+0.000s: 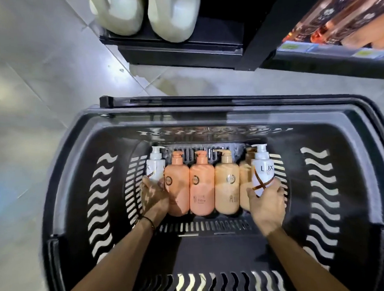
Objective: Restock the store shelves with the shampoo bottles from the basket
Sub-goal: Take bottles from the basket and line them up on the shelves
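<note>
Head view: black basket (207, 114) on the tiled floor (32, 74) before a low shelf (179, 52) bearing 2 white jugs (171, 17). Inside, 6 pump bottles form a row: 2 salmon bottles (177, 189), 2 tan bottles (227, 187), 2 white. Left grip (154, 197) clasps the left-end white bottle (156, 168). Right grip (268, 204) clasps the white bottle marked LUX (262, 171), which hides part of 1 tan bottle.

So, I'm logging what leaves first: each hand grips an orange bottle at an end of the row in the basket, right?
Not orange. The head view shows the left hand gripping a white bottle at the row's left end and the right hand gripping a white LUX bottle at its right end, in the basket.
</note>
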Tool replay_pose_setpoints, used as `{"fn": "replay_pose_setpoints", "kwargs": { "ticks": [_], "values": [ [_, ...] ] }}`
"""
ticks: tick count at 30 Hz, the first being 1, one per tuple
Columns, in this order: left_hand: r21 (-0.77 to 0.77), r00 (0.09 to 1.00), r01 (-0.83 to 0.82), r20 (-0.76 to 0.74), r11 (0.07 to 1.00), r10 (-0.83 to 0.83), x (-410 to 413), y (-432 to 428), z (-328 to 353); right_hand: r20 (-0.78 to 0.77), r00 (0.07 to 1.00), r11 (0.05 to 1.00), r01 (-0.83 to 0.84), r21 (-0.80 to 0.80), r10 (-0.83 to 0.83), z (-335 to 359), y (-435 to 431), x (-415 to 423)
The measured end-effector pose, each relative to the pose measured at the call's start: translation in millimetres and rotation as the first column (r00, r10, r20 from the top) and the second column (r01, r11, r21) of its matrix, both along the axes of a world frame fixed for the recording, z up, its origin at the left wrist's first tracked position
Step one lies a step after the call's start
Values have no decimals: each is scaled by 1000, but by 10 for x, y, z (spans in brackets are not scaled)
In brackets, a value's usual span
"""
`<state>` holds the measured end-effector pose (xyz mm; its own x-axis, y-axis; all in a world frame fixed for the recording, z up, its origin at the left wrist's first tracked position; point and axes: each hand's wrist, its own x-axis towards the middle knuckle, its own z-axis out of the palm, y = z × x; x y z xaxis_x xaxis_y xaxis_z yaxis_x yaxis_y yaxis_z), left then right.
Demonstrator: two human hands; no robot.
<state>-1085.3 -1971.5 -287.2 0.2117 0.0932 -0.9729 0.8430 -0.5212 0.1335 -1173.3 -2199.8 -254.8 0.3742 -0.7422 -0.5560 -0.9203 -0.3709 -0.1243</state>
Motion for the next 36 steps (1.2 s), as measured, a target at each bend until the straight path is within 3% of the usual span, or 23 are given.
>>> {"fn": "replay_pose_setpoints", "kwargs": {
  "ticks": [1,3,5,9,12,14,16,19,30,33,36],
  "values": [
    [53,997,51,54,997,-54,7,-23,9,6,1000,1000,15,5,-15,1,-18,1],
    [170,988,-46,152,984,20,24,-84,-21,39,998,998,43,44,-45,39,-42,-13],
    [232,971,28,225,972,-81,53,-113,136,87,994,994,55,89,-63,134,-48,-39],
    [408,932,-66,350,910,-89,50,-149,414,140,987,988,52,148,-73,457,-13,-84],
    [230,928,113,324,966,-186,-59,-66,797,169,981,978,65,198,-99,840,41,-96],
    [216,904,154,364,964,-226,-118,88,1063,210,972,975,55,216,-102,1166,87,-82],
    [98,893,125,423,987,-155,-181,181,1443,248,964,971,35,237,-95,1537,138,-74],
    [2,922,88,378,996,-82,-250,282,2074,248,967,974,9,227,-66,2095,200,-75],
    [-137,908,37,418,990,24,-244,271,4703,289,957,919,-116,377,2,4362,77,24],
    [-233,883,-72,437,970,171,-224,161,5423,393,920,898,-166,408,-8,5063,-14,38],
    [-391,877,-162,363,906,313,-272,23,6106,498,866,852,-229,471,-43,5707,-127,14]
  ]
}}
